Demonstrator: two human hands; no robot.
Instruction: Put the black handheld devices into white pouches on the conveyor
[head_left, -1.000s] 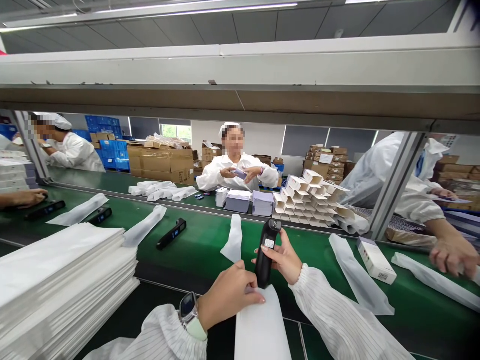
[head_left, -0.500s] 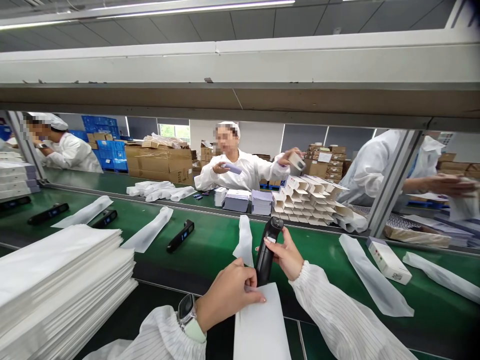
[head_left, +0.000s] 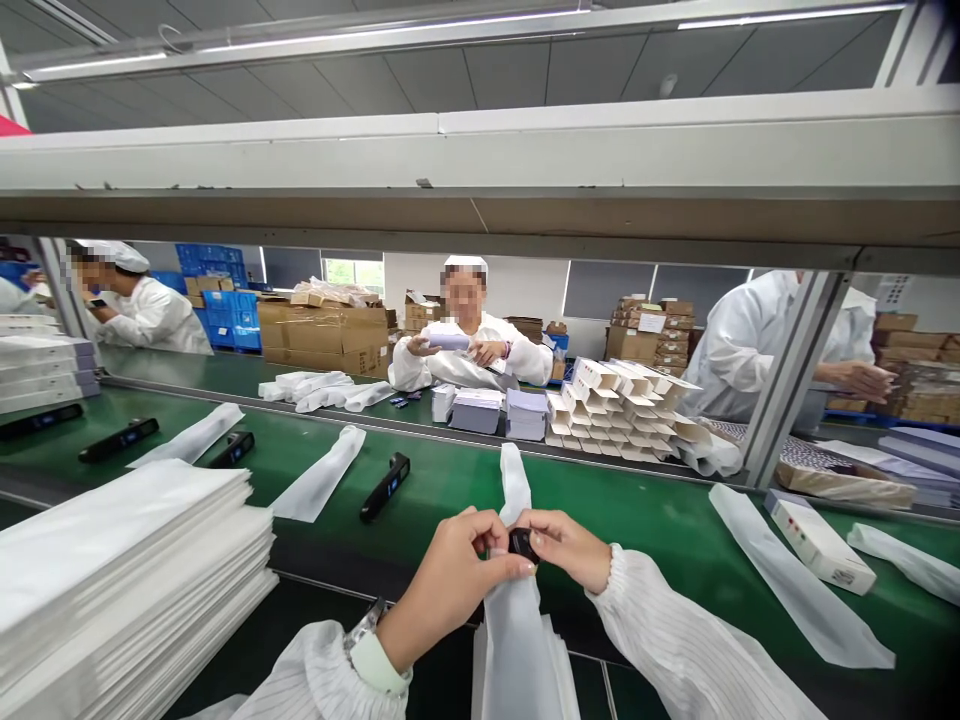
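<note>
White pouch [head_left: 517,640] stands upright nearest, the black device [head_left: 523,543] sunk in its mouth, only its top showing. Left hand [head_left: 450,575] and right hand [head_left: 568,547] each pinch the pouch rim in a closed grip. Beyond, a loose black unit [head_left: 385,487] lies on the green belt [head_left: 645,510].

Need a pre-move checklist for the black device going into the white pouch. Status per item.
1. Black device in white pouch: ok, only its top end shows.
2. Device fully covered: not ok, the top sticks out of the mouth.
3. Left hand pinching the pouch mouth: ok.
4. Right hand on the device top: ok.
5. Pouch intact: cannot tell, the hands hide the mouth.
6. Put-down spot straight ahead on green belt: not ok, another pouch lies there.
</note>
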